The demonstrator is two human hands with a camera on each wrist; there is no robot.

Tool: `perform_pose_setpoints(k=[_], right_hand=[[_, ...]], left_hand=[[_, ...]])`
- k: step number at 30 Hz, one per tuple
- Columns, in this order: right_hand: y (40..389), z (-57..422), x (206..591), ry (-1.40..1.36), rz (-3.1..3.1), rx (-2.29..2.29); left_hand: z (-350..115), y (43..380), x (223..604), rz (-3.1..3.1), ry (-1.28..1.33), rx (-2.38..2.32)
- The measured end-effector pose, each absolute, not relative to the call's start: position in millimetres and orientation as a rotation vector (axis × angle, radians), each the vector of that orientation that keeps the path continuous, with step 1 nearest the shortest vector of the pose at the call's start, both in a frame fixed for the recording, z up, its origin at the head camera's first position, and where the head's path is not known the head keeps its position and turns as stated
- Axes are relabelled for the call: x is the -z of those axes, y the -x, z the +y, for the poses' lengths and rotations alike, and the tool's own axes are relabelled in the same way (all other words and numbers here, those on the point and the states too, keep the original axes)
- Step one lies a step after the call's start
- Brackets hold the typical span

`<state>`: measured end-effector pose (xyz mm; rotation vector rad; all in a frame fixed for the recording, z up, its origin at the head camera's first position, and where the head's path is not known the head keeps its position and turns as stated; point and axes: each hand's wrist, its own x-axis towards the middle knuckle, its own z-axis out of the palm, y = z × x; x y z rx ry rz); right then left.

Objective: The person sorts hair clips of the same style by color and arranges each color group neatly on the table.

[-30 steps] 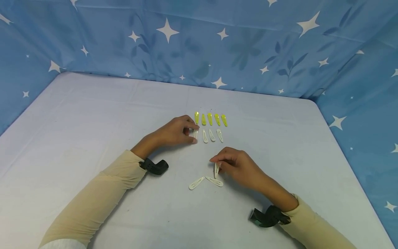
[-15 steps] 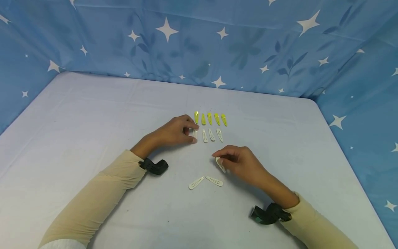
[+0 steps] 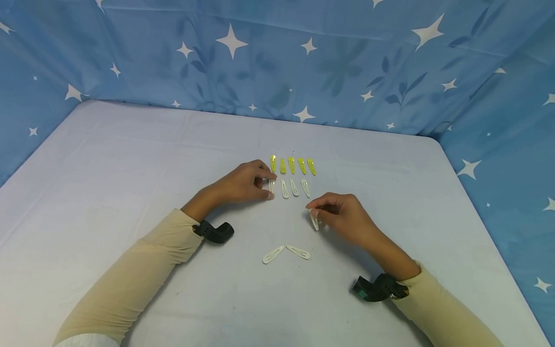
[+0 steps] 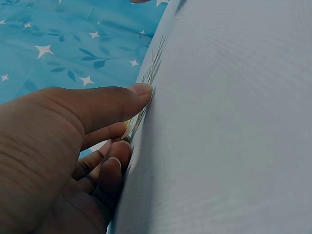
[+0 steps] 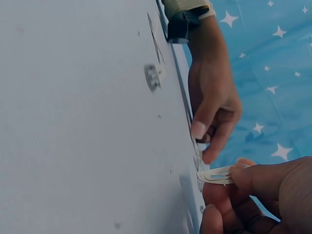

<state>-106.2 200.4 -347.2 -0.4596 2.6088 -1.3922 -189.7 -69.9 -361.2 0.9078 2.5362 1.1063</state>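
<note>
My left hand (image 3: 248, 183) rests at the left end of a row of white snap hair clips. Its thumb and index finger hold the two ends of the leftmost white hair clip (image 3: 271, 186), which lies on the table. Three more white clips (image 3: 294, 188) continue that row to the right. Between thumb and fingers, my right hand (image 3: 347, 218) pinches another white hair clip (image 5: 214, 175), held to the right of and nearer than the row. Two loose white clips, one of them angled left (image 3: 273, 254) and the other right (image 3: 298, 251), lie closer to me.
Several yellow hair clips (image 3: 291, 165) form a row just beyond the white one. A white cloth covers the table (image 3: 173, 144). Behind it hangs a blue curtain (image 3: 277, 58) with white stars.
The right hand has lifted its white clip away from the two loose ones and carried it forward and right, tilting it on the way. My left hand has stayed put.
</note>
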Motion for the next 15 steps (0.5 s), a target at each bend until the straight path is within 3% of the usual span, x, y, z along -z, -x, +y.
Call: perform_pose_setpoints(k=[15], right_hand=[[134,216,344,0.397,2.659,1.326]], left_hand=[[-70,190,362,2.538,-0.890,-1.101]])
